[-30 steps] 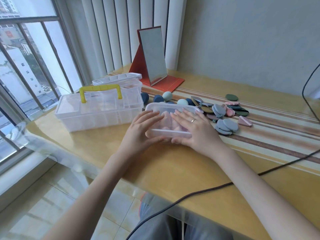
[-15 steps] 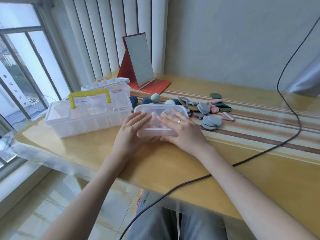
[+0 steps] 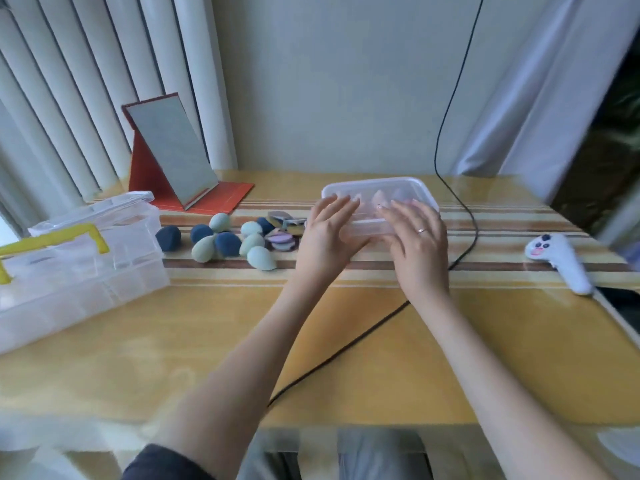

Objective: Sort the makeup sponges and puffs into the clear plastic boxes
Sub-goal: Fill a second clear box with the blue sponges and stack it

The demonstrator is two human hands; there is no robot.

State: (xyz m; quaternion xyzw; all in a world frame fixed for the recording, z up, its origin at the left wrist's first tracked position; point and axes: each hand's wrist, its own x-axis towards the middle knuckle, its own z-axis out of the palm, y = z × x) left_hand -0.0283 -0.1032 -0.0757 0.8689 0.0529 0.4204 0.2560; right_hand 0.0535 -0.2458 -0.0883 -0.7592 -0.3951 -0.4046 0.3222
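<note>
Both hands lie on a lidded clear plastic box holding pale pink sponges: the left hand rests fingers-straight on the lid's near-left part with its thumb under the near wall, and the right hand, wearing a ring, lies flat on the lid's near-right part, neither closed round it. The step in hand appears to be setting aside a filled, closed box. To the left of the left hand, touching nothing, lie the unsorted teardrop sponges, then the flat puffs just beside that hand, and farther left the handled organiser box, so the next move likely calls for freeing the hands and reaching left.
</note>
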